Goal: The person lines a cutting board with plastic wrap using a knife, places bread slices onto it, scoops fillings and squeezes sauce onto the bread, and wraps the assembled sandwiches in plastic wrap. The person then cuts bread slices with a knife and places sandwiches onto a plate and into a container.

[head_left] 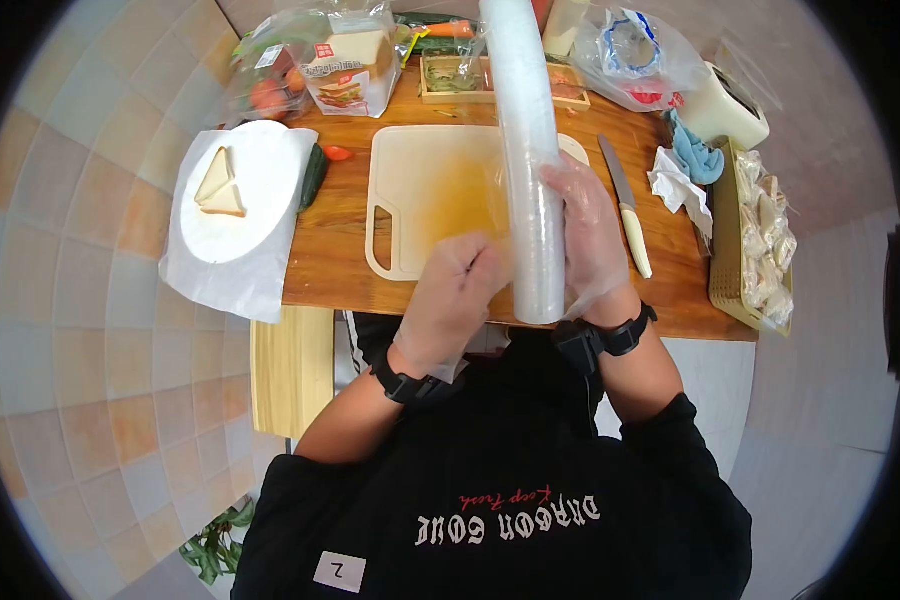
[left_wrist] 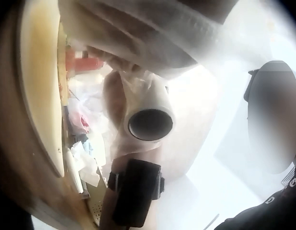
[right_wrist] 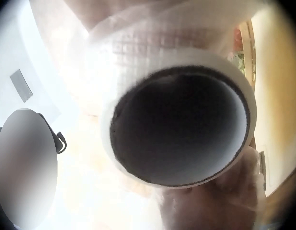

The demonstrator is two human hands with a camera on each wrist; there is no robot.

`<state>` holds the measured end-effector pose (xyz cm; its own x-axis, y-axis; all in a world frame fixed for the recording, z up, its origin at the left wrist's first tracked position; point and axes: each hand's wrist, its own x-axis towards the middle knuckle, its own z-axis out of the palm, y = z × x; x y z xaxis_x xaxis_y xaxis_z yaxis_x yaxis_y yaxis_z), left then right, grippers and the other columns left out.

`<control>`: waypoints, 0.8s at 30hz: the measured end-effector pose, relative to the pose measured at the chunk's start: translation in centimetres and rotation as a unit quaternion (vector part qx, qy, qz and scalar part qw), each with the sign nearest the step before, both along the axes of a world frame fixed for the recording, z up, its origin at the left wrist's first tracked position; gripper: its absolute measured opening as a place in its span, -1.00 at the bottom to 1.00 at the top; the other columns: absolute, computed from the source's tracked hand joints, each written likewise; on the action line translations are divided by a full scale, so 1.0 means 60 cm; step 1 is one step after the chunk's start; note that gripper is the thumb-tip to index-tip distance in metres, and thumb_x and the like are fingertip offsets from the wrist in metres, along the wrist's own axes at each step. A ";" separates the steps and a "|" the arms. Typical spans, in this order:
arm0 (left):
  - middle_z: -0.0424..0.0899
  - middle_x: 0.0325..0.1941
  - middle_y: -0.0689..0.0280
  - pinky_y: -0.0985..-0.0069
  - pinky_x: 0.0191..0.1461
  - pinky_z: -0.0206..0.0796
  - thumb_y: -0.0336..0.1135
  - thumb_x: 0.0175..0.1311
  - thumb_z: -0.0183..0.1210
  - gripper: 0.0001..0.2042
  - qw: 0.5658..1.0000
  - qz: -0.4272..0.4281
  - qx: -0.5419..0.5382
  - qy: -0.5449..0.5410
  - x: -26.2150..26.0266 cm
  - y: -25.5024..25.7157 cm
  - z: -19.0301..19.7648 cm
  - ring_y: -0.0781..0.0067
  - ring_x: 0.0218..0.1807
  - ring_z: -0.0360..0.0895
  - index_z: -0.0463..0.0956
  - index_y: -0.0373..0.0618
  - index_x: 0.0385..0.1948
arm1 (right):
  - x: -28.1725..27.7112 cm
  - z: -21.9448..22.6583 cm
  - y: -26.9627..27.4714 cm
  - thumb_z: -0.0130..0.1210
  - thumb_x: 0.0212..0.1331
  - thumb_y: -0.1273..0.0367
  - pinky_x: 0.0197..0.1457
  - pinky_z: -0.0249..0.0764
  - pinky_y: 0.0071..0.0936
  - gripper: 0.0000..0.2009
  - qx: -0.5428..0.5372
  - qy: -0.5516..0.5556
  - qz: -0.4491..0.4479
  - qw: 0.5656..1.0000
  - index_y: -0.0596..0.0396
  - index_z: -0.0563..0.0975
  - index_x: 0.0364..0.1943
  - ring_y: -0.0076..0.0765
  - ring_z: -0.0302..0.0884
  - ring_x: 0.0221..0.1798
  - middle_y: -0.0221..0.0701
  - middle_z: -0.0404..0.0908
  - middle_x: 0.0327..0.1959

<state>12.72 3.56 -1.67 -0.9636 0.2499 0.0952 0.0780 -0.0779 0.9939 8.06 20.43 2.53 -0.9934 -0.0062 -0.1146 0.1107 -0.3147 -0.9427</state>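
Note:
A tall roll of plastic wrap [head_left: 530, 150] stands tilted over the cutting board [head_left: 395, 165], its open cardboard core [right_wrist: 179, 129] facing the right wrist camera. My right hand [head_left: 595, 225], in a clear plastic glove, grips the roll around its lower half. Close beside the roll's left side, my gloved left hand [head_left: 455, 295] has its fingers curled with the thumb against them, pinching the film near the roll. In the left wrist view, this left hand [left_wrist: 133, 33] fills the top, with the roll's lower end [left_wrist: 150, 124] behind it.
Cut sandwich bread [head_left: 220, 185] lies on a white plate [head_left: 255, 225] at left, near a cucumber [head_left: 313, 178]. A knife [head_left: 625, 205] lies right of the board. Bagged bread [head_left: 355, 75] and a wooden tray [head_left: 435, 98] stand behind; a basket [head_left: 730, 250] of wrapped items stands at right.

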 end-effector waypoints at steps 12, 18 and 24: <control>0.32 -0.58 0.50 0.62 -0.40 0.03 -0.22 0.62 0.00 -0.69 0.986 0.117 0.068 -0.098 0.037 -0.014 -0.063 0.68 -0.51 0.20 0.41 -0.09 -0.44 | -0.004 -0.002 0.012 0.10 0.40 0.20 -0.04 0.53 -0.49 -0.55 -0.089 -0.036 0.013 0.995 0.21 0.52 0.24 -0.48 0.58 -0.16 -0.39 0.63 -0.17; 0.61 -0.20 0.22 0.48 -0.10 0.36 -0.01 0.64 -0.12 -0.61 0.949 0.206 0.110 -0.213 -0.002 -0.011 -0.027 0.40 -0.17 0.54 0.51 -0.17 -0.09 | -0.003 -0.005 -0.004 0.12 0.38 0.21 0.02 0.54 -0.46 -0.57 -0.016 -0.030 0.010 0.999 0.20 0.55 0.20 -0.43 0.61 -0.10 -0.35 0.66 -0.12; 0.52 0.19 0.14 0.33 0.21 0.38 0.09 0.65 -0.17 -0.48 0.966 0.178 0.118 -0.146 -0.093 0.014 0.055 0.29 0.15 0.50 0.37 -0.18 0.29 | -0.001 -0.002 -0.028 0.11 0.35 0.24 -0.01 0.53 -0.47 -0.58 0.050 0.010 0.059 0.997 0.24 0.57 0.17 -0.45 0.61 -0.16 -0.37 0.65 -0.17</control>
